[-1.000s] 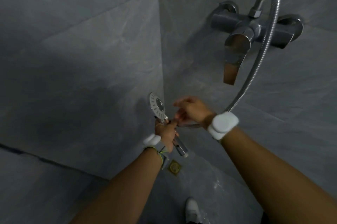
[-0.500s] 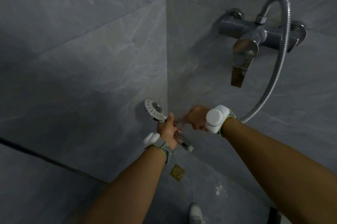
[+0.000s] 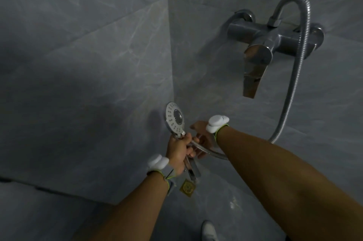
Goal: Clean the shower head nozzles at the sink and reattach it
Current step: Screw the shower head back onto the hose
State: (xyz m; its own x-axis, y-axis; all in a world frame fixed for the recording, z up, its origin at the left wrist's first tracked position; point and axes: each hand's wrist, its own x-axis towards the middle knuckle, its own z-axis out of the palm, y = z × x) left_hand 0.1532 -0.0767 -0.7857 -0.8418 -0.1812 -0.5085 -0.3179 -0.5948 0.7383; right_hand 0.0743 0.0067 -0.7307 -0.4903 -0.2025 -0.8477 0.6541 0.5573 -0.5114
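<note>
The round chrome shower head (image 3: 174, 120) faces me, its nozzle plate turned up in the shower corner. My left hand (image 3: 179, 152) grips its handle, whose free end sticks out below the fist. My right hand (image 3: 200, 139) is just right of it, fingers curled on the end of the metal hose (image 3: 290, 87). That hose runs from my hand under my right forearm and up to the wall mixer tap (image 3: 275, 42). Whether hose and handle are joined is hidden by my fingers.
Grey tiled walls meet in a corner behind the hands. The mixer's chrome lever (image 3: 253, 71) juts out at the upper right. A brass floor drain (image 3: 188, 187) lies below the handle. A white shoe (image 3: 209, 231) shows at the bottom edge.
The shower head has turned more upright and its plate faces me more fully. My right hand has moved in close beside the left, onto the hose end.
</note>
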